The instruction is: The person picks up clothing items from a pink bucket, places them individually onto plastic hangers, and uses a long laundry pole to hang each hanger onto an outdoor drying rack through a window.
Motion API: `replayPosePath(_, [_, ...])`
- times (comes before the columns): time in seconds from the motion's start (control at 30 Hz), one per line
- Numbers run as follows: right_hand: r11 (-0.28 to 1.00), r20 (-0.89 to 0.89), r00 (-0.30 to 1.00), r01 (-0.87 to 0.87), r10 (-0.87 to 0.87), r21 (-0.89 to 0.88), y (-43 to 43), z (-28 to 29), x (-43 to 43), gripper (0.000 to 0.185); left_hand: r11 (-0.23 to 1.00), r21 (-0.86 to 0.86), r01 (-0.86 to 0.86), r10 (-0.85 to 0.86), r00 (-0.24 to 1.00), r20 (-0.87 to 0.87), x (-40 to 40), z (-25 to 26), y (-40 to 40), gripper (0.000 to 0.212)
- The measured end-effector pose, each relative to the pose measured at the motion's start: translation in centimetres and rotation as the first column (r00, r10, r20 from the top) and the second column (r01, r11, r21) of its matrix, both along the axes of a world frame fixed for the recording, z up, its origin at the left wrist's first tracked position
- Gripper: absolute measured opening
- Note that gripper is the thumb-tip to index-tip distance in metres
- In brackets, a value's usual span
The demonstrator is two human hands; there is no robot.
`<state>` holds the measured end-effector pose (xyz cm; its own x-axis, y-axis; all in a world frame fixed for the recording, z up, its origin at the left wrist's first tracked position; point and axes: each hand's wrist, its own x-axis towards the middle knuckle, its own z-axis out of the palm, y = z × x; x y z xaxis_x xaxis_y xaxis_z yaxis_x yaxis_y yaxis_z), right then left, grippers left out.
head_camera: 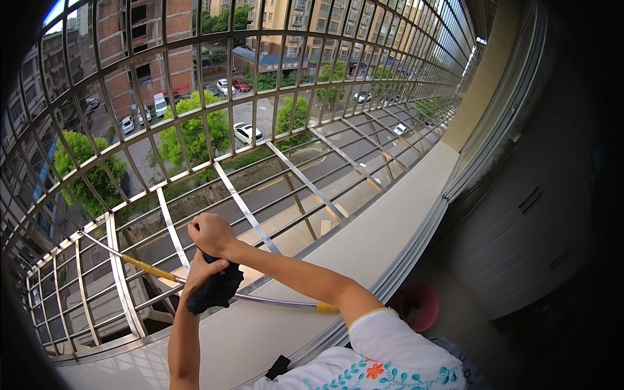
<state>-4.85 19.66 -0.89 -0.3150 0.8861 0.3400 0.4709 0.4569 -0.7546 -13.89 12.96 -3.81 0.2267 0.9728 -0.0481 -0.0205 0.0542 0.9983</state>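
A bunched black cloth (pixel 216 292) hangs below my two hands over the window ledge. My left hand (pixel 202 270) is closed around its upper part, thumb across the front. Just above, my right hand (pixel 213 235) is a fist gripping the top of the same cloth. Beneath and behind the cloth runs a metal pole (pixel 278 299) with yellow wrapping (pixel 148 267) on parts of it; whether a hand touches the pole cannot be told.
A metal security cage (pixel 243 207) encloses the space outside the window, with a street, trees and parked cars beyond. The pale sill (pixel 385 209) borders the sliding window track (pixel 414 243). A pink bucket (pixel 423 307) stands on the floor at right.
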Motion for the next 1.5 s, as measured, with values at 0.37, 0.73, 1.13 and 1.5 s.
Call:
replayPosePath(0.37, [0.047, -0.963, 0.205, -0.979, 0.175, -0.2, 0.0, 1.4, 1.9, 0.069, 0.94, -0.202, 0.276, 0.04, 0.497, 0.867, 4.4, 4.3, -6.2, 0.048])
replayPosePath(0.73, [0.271, -0.844, 0.419, -0.901, 0.335, -0.34, -4.9, 7.3, -0.2, 0.044, 0.987, -0.097, 0.13, 0.019, 0.5, 0.866, 2.8, 5.4, -9.3, 0.041])
replayPosePath(1.13, [0.941, 0.217, 0.925, -0.269, 0.312, -0.207, 1.9, 0.2, -3.8, 0.041, 0.929, 0.025, -0.369, 0.366, 0.928, 0.076, -0.3, -6.8, 3.6, 0.037])
replayPosePath(1.5, [0.714, -0.261, 0.918, -0.396, 0.299, -0.577, 6.3, -2.0, -0.1, 0.039, 0.971, -0.208, -0.12, 0.215, 0.822, 0.528, 1.7, -1.9, 2.3, 0.022])
